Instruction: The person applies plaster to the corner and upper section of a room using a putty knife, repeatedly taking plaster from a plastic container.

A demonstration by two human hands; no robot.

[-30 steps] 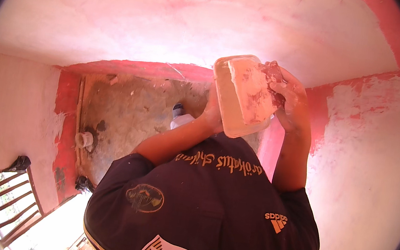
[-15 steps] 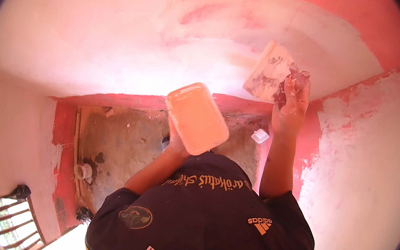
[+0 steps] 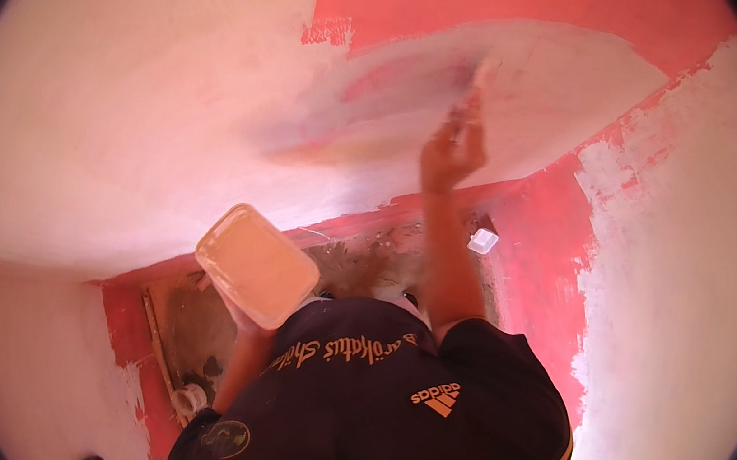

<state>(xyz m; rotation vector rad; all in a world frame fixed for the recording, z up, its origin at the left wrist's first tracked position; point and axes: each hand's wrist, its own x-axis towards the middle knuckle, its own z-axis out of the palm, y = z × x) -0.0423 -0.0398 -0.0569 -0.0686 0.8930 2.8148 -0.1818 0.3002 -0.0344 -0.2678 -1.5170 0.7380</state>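
Note:
My left hand (image 3: 243,311) supports a rectangular plastic tub (image 3: 257,265) from below, at the lower left in front of my chest. A smooth, pale orange surface fills the tub's outline; I cannot tell how deep it goes. My right arm is raised toward the wall (image 3: 382,113) ahead. In that closed hand (image 3: 454,153) is a flat scraper (image 3: 485,72), seen nearly edge-on and smeared by motion. Its blade is at the wall, over a pale, smeared patch bordered by red paint. The grip itself is blurred.
A small white plastic container (image 3: 483,240) lies near the corner at the right. Lower left, a whitish bucket (image 3: 188,398) stands beside a thin pole (image 3: 157,342) along the wall base. The right-hand wall (image 3: 674,265) is partly whitened over red.
The scraper has gone from beside the wall at the right to edge-on against it, further left. The tub has shifted left and down in view. My body has turned somewhat.

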